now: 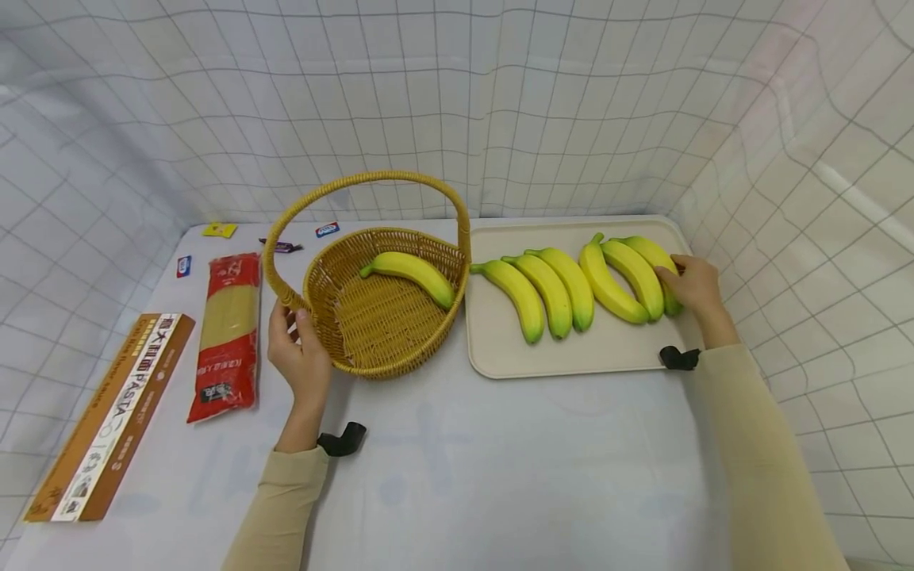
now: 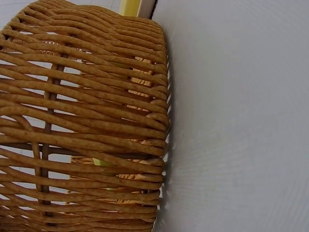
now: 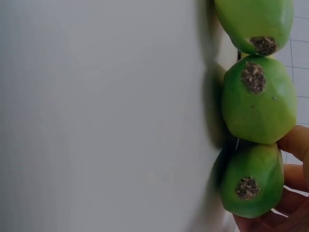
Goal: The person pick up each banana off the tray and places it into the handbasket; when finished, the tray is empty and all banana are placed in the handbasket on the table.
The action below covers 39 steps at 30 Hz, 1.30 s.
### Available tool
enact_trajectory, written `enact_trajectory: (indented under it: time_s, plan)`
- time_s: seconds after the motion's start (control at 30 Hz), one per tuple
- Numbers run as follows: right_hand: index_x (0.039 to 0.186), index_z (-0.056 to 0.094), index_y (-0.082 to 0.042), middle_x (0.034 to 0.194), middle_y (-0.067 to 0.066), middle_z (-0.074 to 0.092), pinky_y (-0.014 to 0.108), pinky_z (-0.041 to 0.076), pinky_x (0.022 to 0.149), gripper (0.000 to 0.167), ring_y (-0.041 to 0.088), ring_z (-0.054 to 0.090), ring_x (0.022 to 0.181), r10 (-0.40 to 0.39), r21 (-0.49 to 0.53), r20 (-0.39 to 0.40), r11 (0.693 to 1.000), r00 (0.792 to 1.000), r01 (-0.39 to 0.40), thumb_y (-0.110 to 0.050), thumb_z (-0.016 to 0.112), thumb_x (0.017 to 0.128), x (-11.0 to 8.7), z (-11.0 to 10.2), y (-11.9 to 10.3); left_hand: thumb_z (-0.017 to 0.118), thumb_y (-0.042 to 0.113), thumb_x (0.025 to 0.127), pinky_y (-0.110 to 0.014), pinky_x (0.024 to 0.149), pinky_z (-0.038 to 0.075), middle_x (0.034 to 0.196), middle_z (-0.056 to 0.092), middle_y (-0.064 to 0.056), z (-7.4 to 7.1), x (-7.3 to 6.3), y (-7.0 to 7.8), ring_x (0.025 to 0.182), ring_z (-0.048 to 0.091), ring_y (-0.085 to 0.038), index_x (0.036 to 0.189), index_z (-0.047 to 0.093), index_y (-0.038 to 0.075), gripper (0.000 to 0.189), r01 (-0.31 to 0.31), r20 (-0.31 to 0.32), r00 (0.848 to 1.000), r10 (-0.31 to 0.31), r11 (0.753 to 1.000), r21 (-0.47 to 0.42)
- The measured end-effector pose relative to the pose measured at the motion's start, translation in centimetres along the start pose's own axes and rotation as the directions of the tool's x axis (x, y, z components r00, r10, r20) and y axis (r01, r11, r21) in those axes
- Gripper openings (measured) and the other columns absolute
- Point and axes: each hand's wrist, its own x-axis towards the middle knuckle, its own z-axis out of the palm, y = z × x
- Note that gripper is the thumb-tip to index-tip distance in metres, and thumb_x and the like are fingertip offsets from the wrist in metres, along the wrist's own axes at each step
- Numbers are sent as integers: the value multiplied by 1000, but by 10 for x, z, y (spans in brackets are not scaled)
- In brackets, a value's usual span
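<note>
A wicker basket [image 1: 382,329] with a tall arched handle stands left of centre. One yellow banana [image 1: 410,271] lies inside it. My left hand [image 1: 303,361] grips the basket's left side, where the handle meets the rim; in the left wrist view the woven wall [image 2: 87,116] fills the left half and hides the fingers. On the right, a beige tray [image 1: 571,358] carries several bananas in a row. My right hand [image 1: 696,289] holds the rightmost banana [image 1: 646,251] from its right side. In the right wrist view, thumb and fingers are around that banana's green end [image 3: 253,181].
Left of the basket lie a red pasta packet [image 1: 227,333] and a long brown pasta box [image 1: 110,420]. Small wrapped sweets, such as a purple one [image 1: 284,247], are scattered behind. Grid-patterned cloth [image 1: 428,103] walls the back and sides. The tray sits close to the basket's right side.
</note>
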Motion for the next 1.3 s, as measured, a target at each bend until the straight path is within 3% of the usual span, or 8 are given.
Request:
enact_trajectory:
  time_s: [0.13,0.33,0.53,0.63,0.77,0.87,1.07,1.3]
  plan:
    - [136,43,16,132,41,47,61,36,103,58,56,44,122,-11,17,-44,1000,999,12,-30,48,100,-4,-5,-5,44,5,101,-16,89,40,125,59,-26,-1,0,3,111,54,-17,132,53,-7,35,-8,0,1000,8,1000,-15]
    - [113,60,14,98,34,60,44,42,71,39,40,52,84,-107,15,-207,994,972,112,-21,54,98,-12,-11,-24,45,4,100,-15,87,40,123,60,-26,-4,2,7,110,54,-19,131,54,-8,34,-16,-16,1000,16,1000,-7]
    - [133,50,14,121,37,58,52,49,86,49,45,58,102,-229,94,-207,963,951,252,-17,58,97,-25,5,-83,44,5,101,-16,88,40,125,60,-25,-5,6,-7,111,54,-19,133,54,-7,35,-12,-32,999,12,1000,7]
    - [131,53,13,117,34,62,51,52,82,47,42,62,97,-372,122,-197,909,907,399,-13,64,93,-43,29,-130,45,8,102,-16,88,41,125,61,-20,-5,8,-23,112,55,-21,133,55,-3,35,-5,-43,999,6,1000,27]
    - [128,58,9,113,27,67,39,54,69,46,29,63,81,-581,175,-112,787,806,592,-14,69,90,-78,65,-199,46,11,102,-17,88,43,125,63,-17,-5,9,-35,113,57,-20,134,56,1,35,-14,-44,999,15,999,31]
    - [131,57,6,115,23,68,34,52,70,48,24,62,82,-657,224,-33,729,753,646,-17,69,91,-93,87,-246,46,13,102,-20,88,44,126,63,-17,-4,9,-37,113,57,-21,134,56,1,36,-32,-39,999,33,999,18]
    - [138,53,0,113,16,68,30,48,71,49,20,58,82,-660,197,60,743,749,639,-24,62,96,-85,115,-309,47,14,102,-21,87,45,126,63,-15,-1,8,-37,113,57,-22,134,57,2,35,-16,-31,999,17,1000,16]
    - [135,55,3,108,17,69,30,46,70,47,20,57,79,-679,153,90,732,728,664,-23,60,97,-75,133,-340,47,6,100,-17,85,42,127,61,-21,2,4,-26,113,57,-31,134,55,-3,36,-28,-35,999,28,1000,12]
